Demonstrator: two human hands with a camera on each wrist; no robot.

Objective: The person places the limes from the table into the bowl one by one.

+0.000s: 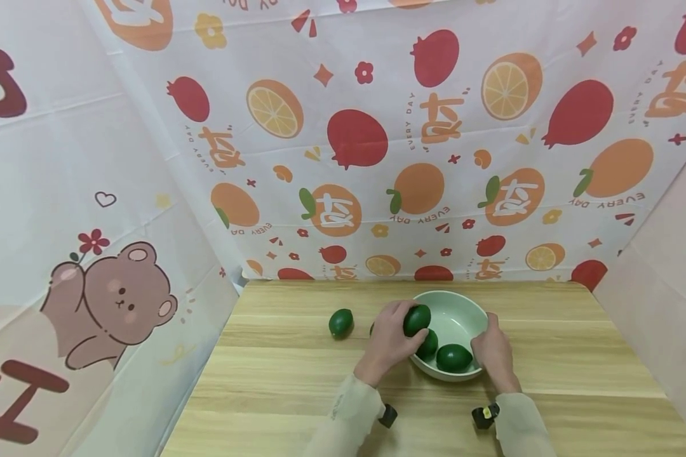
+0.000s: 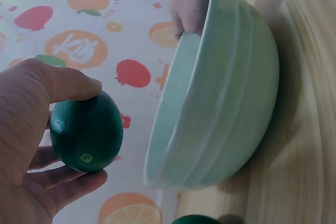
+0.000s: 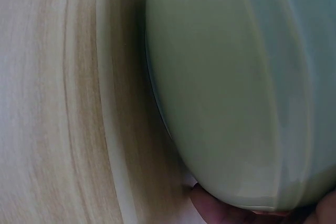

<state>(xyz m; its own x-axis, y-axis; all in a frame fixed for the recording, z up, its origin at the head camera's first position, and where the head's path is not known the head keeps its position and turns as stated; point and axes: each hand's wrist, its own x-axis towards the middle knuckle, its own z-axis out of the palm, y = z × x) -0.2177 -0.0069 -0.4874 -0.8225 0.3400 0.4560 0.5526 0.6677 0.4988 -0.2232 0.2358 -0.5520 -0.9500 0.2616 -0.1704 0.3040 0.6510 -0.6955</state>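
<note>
My left hand (image 1: 390, 336) holds a green lime (image 1: 416, 320) at the left rim of a pale green bowl (image 1: 456, 307). In the left wrist view the thumb lies on one side of that lime (image 2: 86, 132) and the fingers on the other. Inside the bowl lie two more limes, one (image 1: 454, 358) near the front and another (image 1: 429, 344) partly hidden by the left hand. My right hand (image 1: 494, 350) grips the bowl's right rim. The right wrist view shows its fingertips (image 3: 218, 208) against the bowl's outer wall (image 3: 220, 93).
One lime (image 1: 340, 323) lies on the wooden table (image 1: 286, 381) left of the bowl. Another lime (image 1: 371, 329) peeks out from behind the left hand. A fruit-printed cloth (image 1: 354, 190) hangs along the table's back edge, with more cloth at both sides.
</note>
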